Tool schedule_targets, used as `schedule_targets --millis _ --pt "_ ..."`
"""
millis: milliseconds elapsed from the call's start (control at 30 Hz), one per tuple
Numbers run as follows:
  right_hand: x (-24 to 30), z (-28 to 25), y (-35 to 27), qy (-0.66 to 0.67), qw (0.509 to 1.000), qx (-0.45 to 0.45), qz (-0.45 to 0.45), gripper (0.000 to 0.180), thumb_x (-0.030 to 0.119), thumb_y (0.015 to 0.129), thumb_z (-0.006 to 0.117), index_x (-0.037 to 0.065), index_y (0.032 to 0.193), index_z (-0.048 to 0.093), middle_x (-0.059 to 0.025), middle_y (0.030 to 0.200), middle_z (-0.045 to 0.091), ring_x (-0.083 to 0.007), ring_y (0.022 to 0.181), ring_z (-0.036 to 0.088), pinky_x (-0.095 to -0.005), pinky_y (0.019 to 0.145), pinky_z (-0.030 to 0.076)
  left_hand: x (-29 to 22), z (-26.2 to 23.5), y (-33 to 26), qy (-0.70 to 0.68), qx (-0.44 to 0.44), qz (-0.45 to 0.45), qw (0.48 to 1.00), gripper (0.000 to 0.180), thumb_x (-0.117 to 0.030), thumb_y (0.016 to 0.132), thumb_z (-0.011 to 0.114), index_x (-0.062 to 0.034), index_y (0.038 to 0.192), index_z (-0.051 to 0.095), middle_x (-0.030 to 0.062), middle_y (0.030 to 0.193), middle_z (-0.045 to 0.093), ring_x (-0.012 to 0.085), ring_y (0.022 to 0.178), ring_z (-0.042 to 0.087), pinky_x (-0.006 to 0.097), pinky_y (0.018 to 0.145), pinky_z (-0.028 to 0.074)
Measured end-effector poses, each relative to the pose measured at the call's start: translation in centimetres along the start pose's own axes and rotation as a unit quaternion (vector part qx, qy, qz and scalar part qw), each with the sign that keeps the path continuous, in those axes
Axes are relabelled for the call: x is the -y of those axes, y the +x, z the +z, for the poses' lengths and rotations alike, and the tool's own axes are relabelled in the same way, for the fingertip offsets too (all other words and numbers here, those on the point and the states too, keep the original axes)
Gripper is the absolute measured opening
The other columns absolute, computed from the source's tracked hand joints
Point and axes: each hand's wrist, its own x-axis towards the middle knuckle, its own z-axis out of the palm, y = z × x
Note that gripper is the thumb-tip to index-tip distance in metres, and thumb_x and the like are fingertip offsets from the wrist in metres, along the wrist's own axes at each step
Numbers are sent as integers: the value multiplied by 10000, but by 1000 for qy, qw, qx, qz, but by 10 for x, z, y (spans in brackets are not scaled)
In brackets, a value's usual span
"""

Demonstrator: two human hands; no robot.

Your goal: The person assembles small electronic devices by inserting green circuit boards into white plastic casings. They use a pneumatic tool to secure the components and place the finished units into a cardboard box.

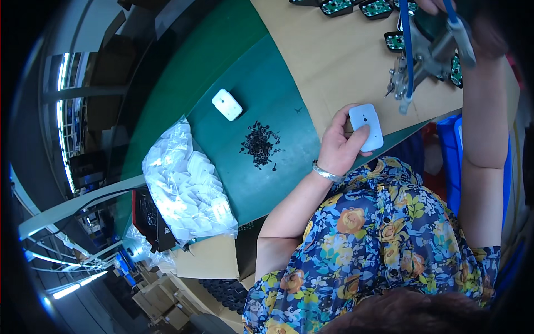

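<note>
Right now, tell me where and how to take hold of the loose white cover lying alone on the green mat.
Grip the white cover across its two long sides, coming straight down from above. It seems to lie flat on the green mat, apart from the pile of small black screws and the bag of white parts, so nothing crowds its edges. Its rounded corners probably offer a poorer hold.

From my feed: green bench (pixel 261 83) w/ tan cardboard sheet (pixel 345 61), strip lights (pixel 60 83) on left, cardboard boxes (pixel 161 303) on floor.
</note>
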Motion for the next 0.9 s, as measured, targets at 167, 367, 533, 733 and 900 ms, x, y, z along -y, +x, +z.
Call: schedule_targets --millis 167,367,533,733,900 --pt "2 -10 -22 -22 1000 -17 -8 397 230 786 586 -39 1037 438 -101 749 589 -167 653 612 -292 634 545 0 1 -1 34 14 -11 999 388 -121 844 501 -18 1195 370 93 865 573 152 613 609 212 470 471" --pt "2 -14 -41 -31 999 -31 -2 395 228 790 582 -38 1042 436 -100 751 588 -166 654 611 -290 633 543 -5 10 3 35 36 -25 998 362 -148 850 507 -27 1170 388 87 848 578 140 578 604 198 443 456" --pt "6 -15 -39 -33 999 -40 -15 393 226 793 579 -38 1046 434 -99 753 587 -165 655 609 -288 632 542 -7 9 3 20 52 -36 998 410 -106 839 509 -14 1204 346 81 880 586 115 614 601 191 441 466" --pt "8 -18 -40 -33 998 -44 -15 391 223 797 576 -38 1050 432 -98 755 585 -163 657 608 -286 631 540 -11 11 3 1 51 -29 998 410 -95 838 511 -13 1206 350 79 877 588 114 620 604 185 440 468" --pt "5 -14 -39 -28 999 -40 -8 390 221 800 573 -38 1054 430 -97 757 584 -162 658 607 -284 630 539 -14 13 3 0 26 -43 999 400 -72 835 513 -7 1201 367 78 885 588 124 646 612 189 458 488"
